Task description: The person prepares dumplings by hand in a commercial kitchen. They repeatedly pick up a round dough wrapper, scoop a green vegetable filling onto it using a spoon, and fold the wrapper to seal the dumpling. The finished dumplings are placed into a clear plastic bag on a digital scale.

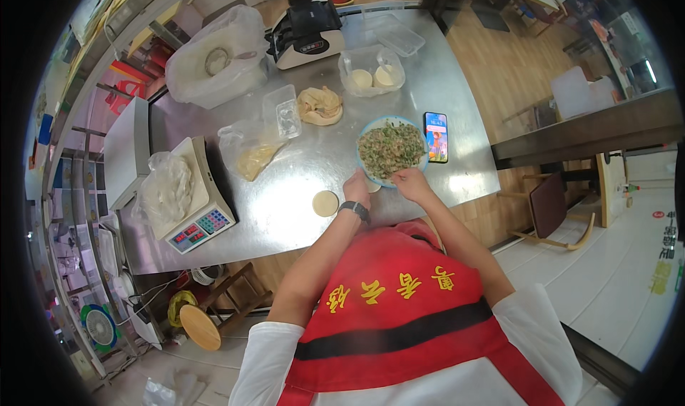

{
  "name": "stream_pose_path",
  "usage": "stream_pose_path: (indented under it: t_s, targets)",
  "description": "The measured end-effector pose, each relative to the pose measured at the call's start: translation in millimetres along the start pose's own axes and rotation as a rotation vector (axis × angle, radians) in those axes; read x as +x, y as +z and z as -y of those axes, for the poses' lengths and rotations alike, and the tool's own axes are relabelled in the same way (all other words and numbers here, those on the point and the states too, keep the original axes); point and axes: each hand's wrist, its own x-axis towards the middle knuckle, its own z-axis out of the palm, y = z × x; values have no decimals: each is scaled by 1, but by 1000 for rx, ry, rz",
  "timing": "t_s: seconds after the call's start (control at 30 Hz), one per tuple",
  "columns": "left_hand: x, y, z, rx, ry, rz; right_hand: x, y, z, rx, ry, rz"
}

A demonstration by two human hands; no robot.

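In front of me a blue-rimmed plate (364, 174) holds a heap of minced filling flecked with green (390, 145). My left hand (357, 187), with a dark watch at the wrist, is at the plate's near left rim; whether it grips anything is hidden. The fingers of my right hand (411, 184) are bent together over the near edge of the filling, and what they hold cannot be made out. Between my hands, a pale round piece (374, 187) shows partly below the rim. Left of my left wrist lies a pale round dough wrapper or stack (325, 203).
A lit phone (436, 137) lies right of the plate. Farther back are bagged round pale stacks (373, 77), a tan bag (319, 105), a banknote counter (307, 31) and a plastic-lined tub (214, 66). A digital scale (200, 213) bearing a bag (170, 186) stands left.
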Motion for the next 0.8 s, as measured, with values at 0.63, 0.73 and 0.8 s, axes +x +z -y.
stream_pose_path:
  t_s: [0.63,0.73,0.8]
  targets:
    - [-1,-35,-7,-468,-189,105,-56,12,45,157,-93,58]
    - [0,-40,-9,-472,-149,125,-52,-6,24,288,39,52]
    - [-1,-40,-14,-390,-99,107,-43,-11,18,351,87,4]
